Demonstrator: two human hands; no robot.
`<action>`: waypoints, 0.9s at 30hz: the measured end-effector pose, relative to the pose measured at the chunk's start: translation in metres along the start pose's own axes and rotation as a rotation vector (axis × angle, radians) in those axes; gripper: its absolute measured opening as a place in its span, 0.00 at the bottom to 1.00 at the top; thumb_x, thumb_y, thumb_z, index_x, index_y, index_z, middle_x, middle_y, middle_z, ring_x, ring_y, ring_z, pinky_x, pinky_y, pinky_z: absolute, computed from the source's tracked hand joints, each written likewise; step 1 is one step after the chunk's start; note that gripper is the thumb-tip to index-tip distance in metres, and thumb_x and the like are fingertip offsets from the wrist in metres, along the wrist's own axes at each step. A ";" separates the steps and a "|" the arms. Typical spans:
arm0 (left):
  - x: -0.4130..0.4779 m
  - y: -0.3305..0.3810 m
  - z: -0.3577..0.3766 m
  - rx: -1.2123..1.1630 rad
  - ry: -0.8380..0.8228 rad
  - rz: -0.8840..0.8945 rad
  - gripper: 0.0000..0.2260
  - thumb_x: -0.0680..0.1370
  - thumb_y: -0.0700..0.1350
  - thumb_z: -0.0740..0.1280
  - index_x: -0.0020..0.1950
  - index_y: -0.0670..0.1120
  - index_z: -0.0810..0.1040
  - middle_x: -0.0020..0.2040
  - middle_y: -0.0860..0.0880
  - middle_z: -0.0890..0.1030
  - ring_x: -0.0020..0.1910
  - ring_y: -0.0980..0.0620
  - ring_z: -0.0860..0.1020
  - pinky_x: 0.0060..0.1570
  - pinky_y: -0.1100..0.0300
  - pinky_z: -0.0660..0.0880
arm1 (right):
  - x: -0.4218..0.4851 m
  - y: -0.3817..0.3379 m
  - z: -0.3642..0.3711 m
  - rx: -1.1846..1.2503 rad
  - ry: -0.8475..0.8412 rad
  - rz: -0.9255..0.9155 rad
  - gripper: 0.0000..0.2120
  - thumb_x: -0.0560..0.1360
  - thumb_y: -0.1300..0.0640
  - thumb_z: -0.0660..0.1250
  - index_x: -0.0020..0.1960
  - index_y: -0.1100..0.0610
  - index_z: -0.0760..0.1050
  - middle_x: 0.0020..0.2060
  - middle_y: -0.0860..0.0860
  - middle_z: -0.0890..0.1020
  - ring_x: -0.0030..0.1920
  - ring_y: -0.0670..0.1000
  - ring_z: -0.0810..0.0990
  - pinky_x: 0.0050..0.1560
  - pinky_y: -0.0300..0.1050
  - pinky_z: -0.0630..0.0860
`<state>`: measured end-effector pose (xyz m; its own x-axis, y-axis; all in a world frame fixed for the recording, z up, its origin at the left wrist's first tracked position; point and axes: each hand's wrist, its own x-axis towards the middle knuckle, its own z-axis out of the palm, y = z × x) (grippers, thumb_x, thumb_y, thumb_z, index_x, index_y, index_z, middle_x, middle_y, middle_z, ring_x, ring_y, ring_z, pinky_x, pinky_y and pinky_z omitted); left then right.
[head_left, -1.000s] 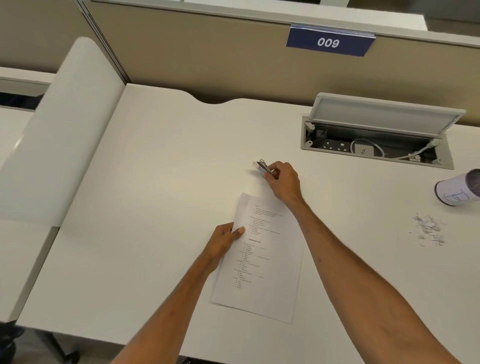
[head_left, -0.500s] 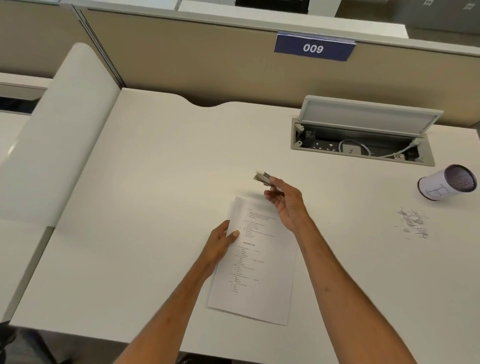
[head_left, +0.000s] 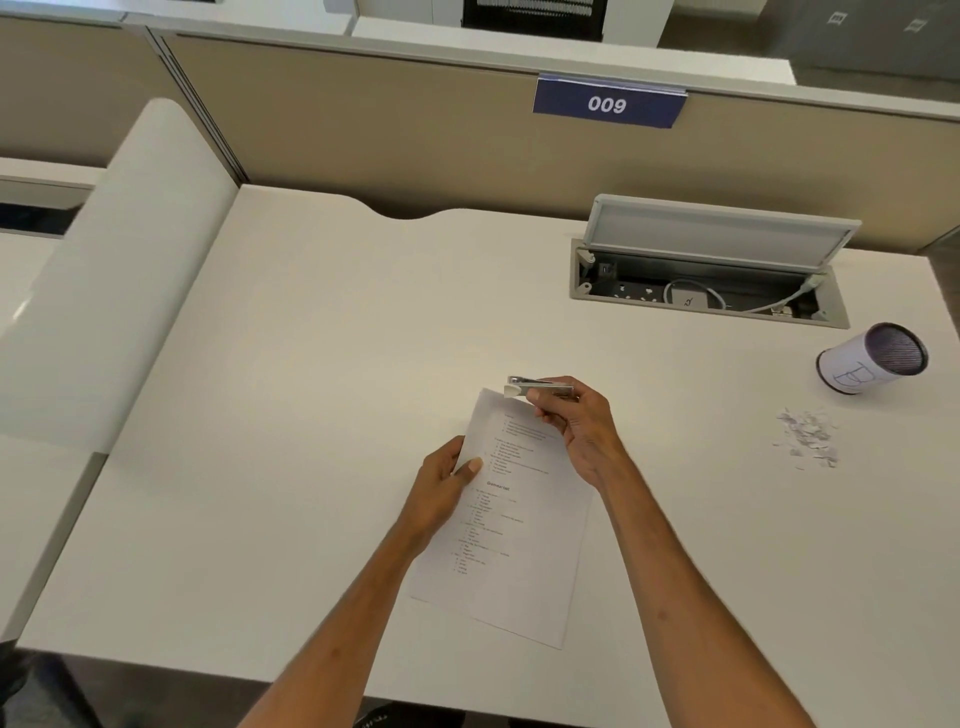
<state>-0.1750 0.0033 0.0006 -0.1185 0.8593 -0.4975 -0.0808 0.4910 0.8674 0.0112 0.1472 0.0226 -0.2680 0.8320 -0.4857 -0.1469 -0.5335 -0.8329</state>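
1. Head view shows both hands over a white worktop, close together, with a printed paper between and under them.
2. The left hand holds the paper at its left edge: the thumb lies on top of the sheet and the other fingers are curled under it.
3. The right hand is closed around a small silver stapler, with fingers curled on its rear part.
4. The stapler is level and points to the left of the right hand. Its front end is at the top corner of the paper, just above the left hand. I cannot tell if the corner is already inside its mouth.
5. The lower part of the paper lies on the worktop, between the two forearms.
6. Well apart to the right of the right hand is a heap of paper scraps, and beyond it a white cup lying on its side.
7. Beyond the right hand, an open cable box is set in the worktop.
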 end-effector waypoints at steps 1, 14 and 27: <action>-0.002 0.001 0.001 -0.007 -0.009 0.013 0.13 0.89 0.45 0.66 0.72 0.49 0.80 0.64 0.49 0.89 0.59 0.43 0.89 0.60 0.38 0.86 | -0.002 -0.001 -0.001 -0.015 -0.005 -0.003 0.16 0.70 0.64 0.82 0.56 0.67 0.84 0.44 0.58 0.85 0.40 0.51 0.80 0.45 0.42 0.78; -0.017 0.014 0.009 -0.024 -0.027 0.111 0.13 0.89 0.45 0.64 0.74 0.47 0.79 0.66 0.47 0.87 0.59 0.41 0.89 0.57 0.40 0.87 | -0.030 -0.049 0.008 0.112 -0.104 -0.066 0.11 0.79 0.61 0.72 0.60 0.61 0.79 0.60 0.59 0.85 0.56 0.56 0.84 0.54 0.50 0.76; -0.027 0.026 0.010 0.044 -0.071 0.177 0.13 0.90 0.47 0.64 0.72 0.50 0.81 0.63 0.46 0.88 0.55 0.39 0.90 0.53 0.35 0.86 | -0.056 -0.098 0.014 0.079 -0.201 0.057 0.19 0.84 0.56 0.69 0.70 0.65 0.76 0.56 0.63 0.81 0.58 0.57 0.83 0.61 0.47 0.83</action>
<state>-0.1636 -0.0058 0.0363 -0.0568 0.9399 -0.3366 -0.0217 0.3359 0.9416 0.0269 0.1509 0.1352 -0.4609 0.7573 -0.4627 -0.1977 -0.5959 -0.7784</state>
